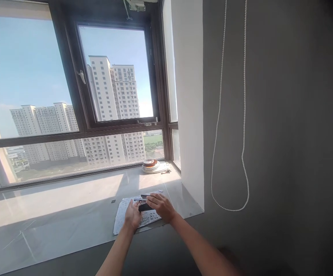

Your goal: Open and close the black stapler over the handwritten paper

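Note:
Over the sill, my two hands hold a black stapler (145, 207) with its parts spread apart and a thin metallic strip showing between them. My left hand (133, 214) is closed on its left end, fingers beneath. From the right, my right hand (161, 206) grips it with the fingers over the top; part of the stapler is hidden behind them. Under both hands lie white sheets of paper (120, 220) covered with dark writing or print. Small dark strips (113, 201), which look like staples, lie left of the paper.
A stack of plates or round lids (150, 165) stands in the sill's far right corner, with a small dark item (165, 171) beside it. The stone sill (68, 226) ends at a front edge. A beaded blind cord (244, 115) hangs at right.

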A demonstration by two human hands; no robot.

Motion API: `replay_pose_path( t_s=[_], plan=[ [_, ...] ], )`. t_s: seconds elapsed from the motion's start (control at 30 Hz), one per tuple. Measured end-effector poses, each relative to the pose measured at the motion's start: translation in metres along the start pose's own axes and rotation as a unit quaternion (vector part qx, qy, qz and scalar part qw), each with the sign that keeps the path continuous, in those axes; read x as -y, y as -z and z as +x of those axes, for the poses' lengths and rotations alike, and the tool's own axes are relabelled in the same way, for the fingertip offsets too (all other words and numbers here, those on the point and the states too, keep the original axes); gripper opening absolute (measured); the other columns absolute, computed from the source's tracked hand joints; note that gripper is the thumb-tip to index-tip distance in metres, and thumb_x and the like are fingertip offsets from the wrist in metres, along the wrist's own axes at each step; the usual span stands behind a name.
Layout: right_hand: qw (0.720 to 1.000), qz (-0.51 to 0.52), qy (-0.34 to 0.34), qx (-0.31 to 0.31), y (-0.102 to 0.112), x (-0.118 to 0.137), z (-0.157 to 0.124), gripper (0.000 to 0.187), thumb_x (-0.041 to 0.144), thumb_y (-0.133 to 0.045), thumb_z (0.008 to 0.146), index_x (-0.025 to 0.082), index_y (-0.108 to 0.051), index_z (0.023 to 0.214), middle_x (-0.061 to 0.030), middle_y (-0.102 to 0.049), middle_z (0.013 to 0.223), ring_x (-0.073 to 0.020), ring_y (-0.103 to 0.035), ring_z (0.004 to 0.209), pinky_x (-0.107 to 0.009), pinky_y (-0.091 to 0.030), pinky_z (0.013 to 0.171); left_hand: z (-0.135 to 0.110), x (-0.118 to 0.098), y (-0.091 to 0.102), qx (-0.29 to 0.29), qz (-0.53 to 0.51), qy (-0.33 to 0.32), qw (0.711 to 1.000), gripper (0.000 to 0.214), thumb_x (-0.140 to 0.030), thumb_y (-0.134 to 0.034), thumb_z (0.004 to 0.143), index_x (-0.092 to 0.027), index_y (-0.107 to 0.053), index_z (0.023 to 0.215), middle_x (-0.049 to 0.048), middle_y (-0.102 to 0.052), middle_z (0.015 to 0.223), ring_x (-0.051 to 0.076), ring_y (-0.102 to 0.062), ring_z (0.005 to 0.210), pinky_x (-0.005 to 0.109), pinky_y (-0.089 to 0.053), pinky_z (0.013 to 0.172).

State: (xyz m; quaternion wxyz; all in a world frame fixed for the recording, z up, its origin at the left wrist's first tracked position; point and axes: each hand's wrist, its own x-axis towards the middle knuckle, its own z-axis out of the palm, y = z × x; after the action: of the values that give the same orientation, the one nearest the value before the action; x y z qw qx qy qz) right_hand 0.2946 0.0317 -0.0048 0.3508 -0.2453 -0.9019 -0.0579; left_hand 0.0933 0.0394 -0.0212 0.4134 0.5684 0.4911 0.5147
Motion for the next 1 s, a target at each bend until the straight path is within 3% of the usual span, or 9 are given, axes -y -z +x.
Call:
replay_pose_path(
  t_s=[0.2,0.33,0.4,0.53,0.6,0.67,0.77,0.83,1.0],
  plan=[
    [1.0,-0.004,-0.021,-0.015,0.002,0.0,-0.001,0.044,0.013,-0.041,0.103,0.028,-0.06,0.14,-0.0079,-0.061,0.144,-0.0289,-0.049,0.136,-0.049,-0.042,0.109,0.003,0.002,0.0,-0.031,-0.094,0.042,0.994,0.048,-0.052,-0.032,0.102,-0.024,-0.067,0.118,0.0142,-0.074,0.115,0.033,-0.066,0.123,0.052,-0.055,0.104],
    [0.991,0.012,-0.118,-0.066,0.003,0.001,0.002,0.033,0.02,-0.048,0.101,0.021,-0.061,0.131,-0.0128,-0.068,0.128,-0.0291,-0.059,0.119,-0.045,-0.044,0.103,0.001,0.003,-0.002,-0.066,-0.252,0.093,0.961,0.037,-0.035,-0.043,0.1,-0.017,-0.063,0.124,0.0173,-0.072,0.118,0.028,-0.065,0.125,0.041,-0.057,0.103],
    [0.982,0.004,-0.172,-0.077,0.003,0.002,0.003,0.025,0.029,-0.053,0.1,0.018,-0.063,0.121,-0.0141,-0.07,0.113,-0.0294,-0.062,0.106,-0.043,-0.044,0.097,-0.002,0.001,-0.002,-0.08,-0.315,0.102,0.94,0.034,-0.024,-0.039,0.101,-0.015,-0.061,0.125,0.0174,-0.072,0.12,0.024,-0.067,0.122,0.037,-0.058,0.101],
    [0.967,-0.021,-0.24,-0.082,0.002,0.002,0.004,0.019,0.032,-0.055,0.1,0.018,-0.061,0.111,-0.0124,-0.07,0.103,-0.027,-0.065,0.098,-0.037,-0.043,0.091,-0.008,-0.005,0.0,-0.171,-0.469,0.102,0.86,0.031,-0.011,-0.033,0.104,-0.015,-0.063,0.111,0.0106,-0.072,0.103,0.014,-0.074,0.092,0.024,-0.061,0.079],
    [0.959,-0.021,-0.273,-0.071,0.001,0.0,0.004,0.018,0.033,-0.057,0.099,0.019,-0.061,0.11,-0.0105,-0.071,0.102,-0.0256,-0.066,0.096,-0.033,-0.043,0.086,-0.011,-0.008,0.001,-0.178,-0.49,0.09,0.848,0.028,-0.01,-0.036,0.105,-0.014,-0.064,0.105,0.0048,-0.068,0.086,0.008,-0.067,0.069,0.019,-0.055,0.062],
    [0.955,-0.015,-0.295,-0.038,0.001,-0.002,0.004,0.02,0.038,-0.062,0.097,0.021,-0.062,0.107,-0.0092,-0.072,0.101,-0.025,-0.067,0.094,-0.03,-0.042,0.081,-0.013,-0.008,-0.001,-0.119,-0.491,0.086,0.858,0.023,-0.012,-0.04,0.105,-0.013,-0.063,0.102,-0.0002,-0.059,0.074,0.006,-0.056,0.055,0.019,-0.048,0.053],
    [0.95,-0.014,-0.311,0.007,0.0,-0.003,0.004,0.025,0.046,-0.062,0.096,0.022,-0.063,0.103,-0.0085,-0.073,0.098,-0.0246,-0.068,0.092,-0.029,-0.04,0.078,-0.015,-0.006,-0.008,0.015,-0.443,0.081,0.893,0.012,-0.02,-0.055,0.102,-0.013,-0.062,0.095,-0.0046,-0.048,0.066,0.006,-0.044,0.05,0.018,-0.041,0.05],
    [0.946,-0.011,-0.323,0.011,0.0,-0.004,0.004,0.026,0.047,-0.061,0.097,0.022,-0.064,0.102,-0.0087,-0.073,0.097,-0.0244,-0.068,0.091,-0.029,-0.039,0.077,-0.016,-0.004,-0.013,0.086,-0.388,0.078,0.914,0.02,-0.031,-0.067,0.096,-0.014,-0.059,0.089,-0.0062,-0.044,0.064,0.005,-0.038,0.049,0.017,-0.035,0.048],
    [0.941,0.051,-0.335,-0.011,-0.001,-0.012,0.001,0.021,0.041,-0.066,0.092,0.022,-0.065,0.103,-0.0059,-0.072,0.096,-0.0222,-0.066,0.09,-0.027,-0.037,0.072,-0.017,-0.003,-0.016,0.158,-0.314,0.058,0.935,0.042,-0.049,-0.076,0.086,-0.017,-0.051,0.077,-0.0097,-0.03,0.06,0.005,-0.025,0.047,0.018,-0.026,0.047]
  ],
)
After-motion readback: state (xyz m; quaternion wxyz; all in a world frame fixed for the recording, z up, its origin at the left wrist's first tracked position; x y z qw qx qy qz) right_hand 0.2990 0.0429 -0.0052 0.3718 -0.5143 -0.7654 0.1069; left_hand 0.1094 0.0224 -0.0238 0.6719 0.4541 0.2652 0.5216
